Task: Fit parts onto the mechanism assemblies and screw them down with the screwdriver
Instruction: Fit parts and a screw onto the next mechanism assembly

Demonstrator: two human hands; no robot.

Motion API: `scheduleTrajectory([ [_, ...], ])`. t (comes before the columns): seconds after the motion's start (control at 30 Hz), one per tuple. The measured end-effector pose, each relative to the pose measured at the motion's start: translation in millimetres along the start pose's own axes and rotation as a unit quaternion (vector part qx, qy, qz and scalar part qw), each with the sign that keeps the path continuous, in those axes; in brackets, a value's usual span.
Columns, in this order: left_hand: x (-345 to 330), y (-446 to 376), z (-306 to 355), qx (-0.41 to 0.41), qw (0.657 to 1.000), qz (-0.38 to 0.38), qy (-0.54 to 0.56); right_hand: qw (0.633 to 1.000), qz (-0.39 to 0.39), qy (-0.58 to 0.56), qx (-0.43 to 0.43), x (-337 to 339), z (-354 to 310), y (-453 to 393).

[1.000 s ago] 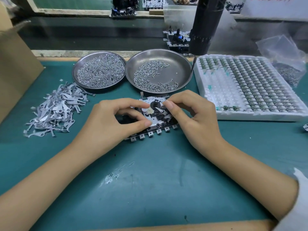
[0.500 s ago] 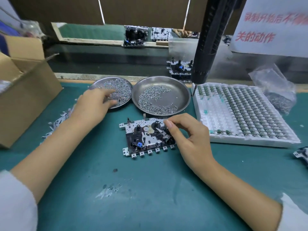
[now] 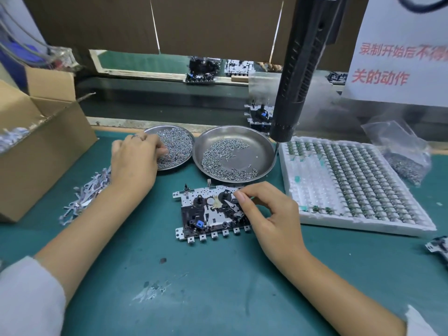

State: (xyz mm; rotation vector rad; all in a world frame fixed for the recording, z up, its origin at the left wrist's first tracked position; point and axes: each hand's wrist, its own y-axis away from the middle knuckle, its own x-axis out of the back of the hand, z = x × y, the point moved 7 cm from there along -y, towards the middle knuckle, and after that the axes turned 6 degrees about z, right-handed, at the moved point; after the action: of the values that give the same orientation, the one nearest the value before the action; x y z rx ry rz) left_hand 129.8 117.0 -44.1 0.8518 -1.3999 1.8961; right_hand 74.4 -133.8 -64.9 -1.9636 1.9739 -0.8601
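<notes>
A mechanism assembly (image 3: 211,214) lies flat on the green mat, a metal plate with black parts and a small blue piece. My right hand (image 3: 269,214) rests on its right end, thumb and curled forefinger pinching at a metal part there. My left hand (image 3: 135,158) is over the left steel dish of screws (image 3: 178,144), its fingertips curled down into the screws and hidden among them. The black electric screwdriver (image 3: 298,81) hangs untouched above the right dish's far edge, its bit pointing down.
A second steel dish (image 3: 261,151) holds several screws. A white foam tray of small parts (image 3: 312,190) lies to the right, a bag of screws (image 3: 402,163) behind it. A cardboard box (image 3: 36,146) and a pile of metal levers (image 3: 82,197) lie left. Another assembly (image 3: 438,246) sits at the right edge.
My left hand left the assembly and moved up-left to the left screw dish, where its fingers now dip into the screws. My right hand stayed on the assembly. The view tilted upward.
</notes>
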Motion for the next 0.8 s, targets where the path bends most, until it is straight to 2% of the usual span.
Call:
scheduleTrajectory([
  [0.1,3,0,0,0.005,1.000,0.003,0.013,1.000,0.000,0.001,0.003,0,-1,0],
  [0.2,10,4,0,0.064,0.987,0.008,0.150,1.000,-0.005,0.002,0.006,-1,-1,0],
  [0.27,15,9,3,0.101,0.962,0.012,0.254,1.000,-0.007,0.005,0.007,-1,-1,0],
  [0.37,20,26,12,0.131,0.905,0.006,0.404,1.000,-0.001,0.012,0.015,0,-2,0],
  [0.4,21,33,17,0.125,0.898,0.004,0.422,1.000,0.002,0.018,0.024,1,-3,0],
  [0.6,19,59,43,0.067,0.913,-0.009,0.403,0.982,-0.038,0.143,0.118,-10,-21,-15],
  [0.7,16,62,41,0.095,0.892,-0.007,0.442,0.963,-0.095,0.245,0.067,-19,-10,-49],
  [0.8,13,63,36,0.134,0.863,0.000,0.487,0.911,-0.209,0.355,-0.038,-35,19,-75],
])
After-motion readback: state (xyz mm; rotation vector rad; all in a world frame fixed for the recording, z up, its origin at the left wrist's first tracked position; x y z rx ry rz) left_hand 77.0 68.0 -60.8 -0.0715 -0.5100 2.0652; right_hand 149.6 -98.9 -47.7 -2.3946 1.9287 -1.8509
